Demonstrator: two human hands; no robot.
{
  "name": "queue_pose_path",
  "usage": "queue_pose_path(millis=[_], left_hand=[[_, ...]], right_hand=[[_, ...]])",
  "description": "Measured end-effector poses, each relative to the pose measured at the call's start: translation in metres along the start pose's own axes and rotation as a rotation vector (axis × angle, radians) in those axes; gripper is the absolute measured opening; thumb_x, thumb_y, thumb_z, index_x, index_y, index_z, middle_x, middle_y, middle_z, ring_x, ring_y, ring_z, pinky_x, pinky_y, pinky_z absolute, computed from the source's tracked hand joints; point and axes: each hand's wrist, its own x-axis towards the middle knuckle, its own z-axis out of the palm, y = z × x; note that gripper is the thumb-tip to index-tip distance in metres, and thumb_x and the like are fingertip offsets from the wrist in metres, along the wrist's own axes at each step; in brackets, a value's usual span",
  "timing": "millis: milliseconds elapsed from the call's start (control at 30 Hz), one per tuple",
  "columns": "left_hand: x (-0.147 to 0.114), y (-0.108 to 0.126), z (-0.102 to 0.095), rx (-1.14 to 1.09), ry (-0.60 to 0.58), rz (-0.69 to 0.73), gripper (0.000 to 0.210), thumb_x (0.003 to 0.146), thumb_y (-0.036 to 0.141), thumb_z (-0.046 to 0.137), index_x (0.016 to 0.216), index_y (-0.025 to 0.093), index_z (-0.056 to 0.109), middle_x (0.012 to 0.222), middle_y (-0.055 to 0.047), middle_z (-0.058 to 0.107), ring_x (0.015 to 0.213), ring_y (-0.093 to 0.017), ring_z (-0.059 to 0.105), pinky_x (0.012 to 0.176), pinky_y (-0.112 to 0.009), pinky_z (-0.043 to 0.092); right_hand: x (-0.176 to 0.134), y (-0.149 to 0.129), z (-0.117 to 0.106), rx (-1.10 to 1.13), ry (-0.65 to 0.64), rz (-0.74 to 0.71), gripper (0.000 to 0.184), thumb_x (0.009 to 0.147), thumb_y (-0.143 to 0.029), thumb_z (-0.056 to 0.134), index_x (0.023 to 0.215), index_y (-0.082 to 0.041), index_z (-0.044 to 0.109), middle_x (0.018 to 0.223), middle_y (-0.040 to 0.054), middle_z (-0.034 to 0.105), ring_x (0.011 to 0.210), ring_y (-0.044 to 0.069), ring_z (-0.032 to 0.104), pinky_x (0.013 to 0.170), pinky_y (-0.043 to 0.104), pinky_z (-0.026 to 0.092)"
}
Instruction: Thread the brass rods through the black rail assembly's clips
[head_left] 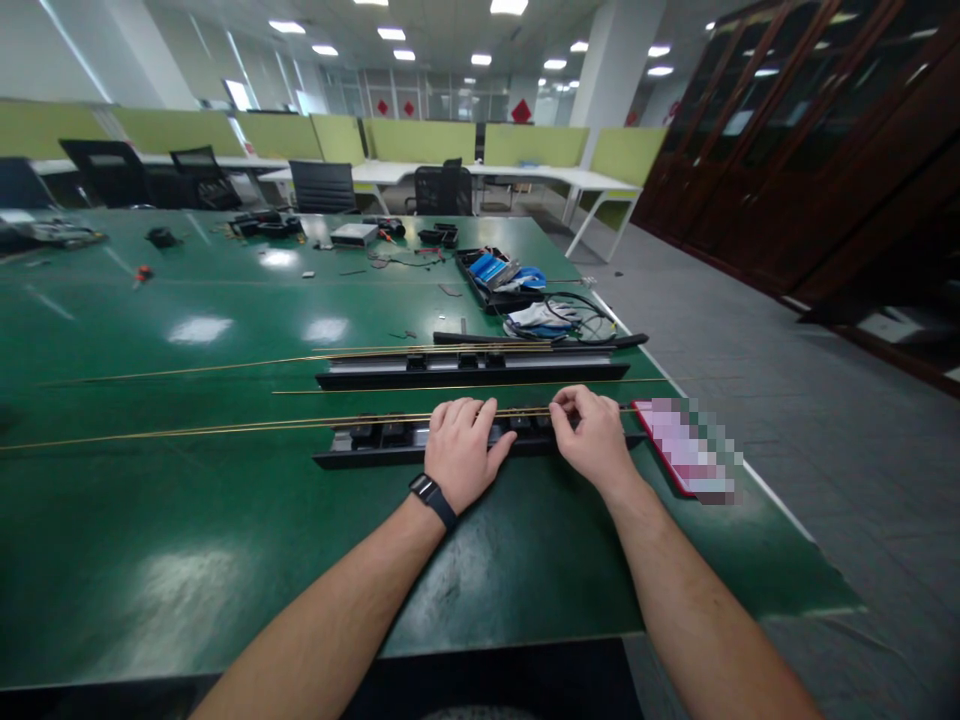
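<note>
A long black and silver rail (409,455) with several black blocks (365,430) in it lies across the green table in front of me. Thin brass-coloured rods (225,430) run along its top and stick out far to the left. My left hand (461,445) lies over the middle of the rail, fingers stretched out across the rods and thumb apart. At the rail's right part my right hand (592,430) is closed, thumb and forefinger pinched at the rods; the exact grip is partly hidden by the fingers.
Behind lies a second rail (480,375) with more rods on top. A single rod (450,388) lies between the rails. A red-edged flat item (686,450), blurred out, is at the right. Farther back are a black tray (480,285), white gloves (544,318) and coiled cables (589,318).
</note>
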Motion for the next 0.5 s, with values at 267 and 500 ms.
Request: queue_pose_path(millis=[267, 500], left_hand=[[0.0002, -0.0004, 0.0009, 0.011, -0.001, 0.007, 0.045, 0.102, 0.049, 0.059, 0.135, 0.018, 0.064, 0.125, -0.012, 0.072, 0.123, -0.029, 0.062, 0.108, -0.048, 0.040], [0.0006, -0.0006, 0.0012, 0.004, 0.008, 0.008, 0.045, 0.101, 0.048, 0.061, 0.135, 0.018, 0.064, 0.124, -0.012, 0.073, 0.123, -0.030, 0.062, 0.108, -0.048, 0.041]], right_hand=[[0.0012, 0.0015, 0.0011, 0.031, -0.001, 0.031, 0.007, 0.093, -0.030, 0.058, 0.091, -0.023, 0.061, 0.077, 0.0006, 0.067, 0.073, 0.020, 0.062, 0.087, 0.040, 0.041], [0.0027, 0.0009, -0.0027, 0.043, -0.004, 0.062, 0.007, 0.092, -0.030, 0.058, 0.089, -0.024, 0.059, 0.074, 0.0004, 0.065, 0.067, 0.019, 0.058, 0.079, 0.038, 0.041]])
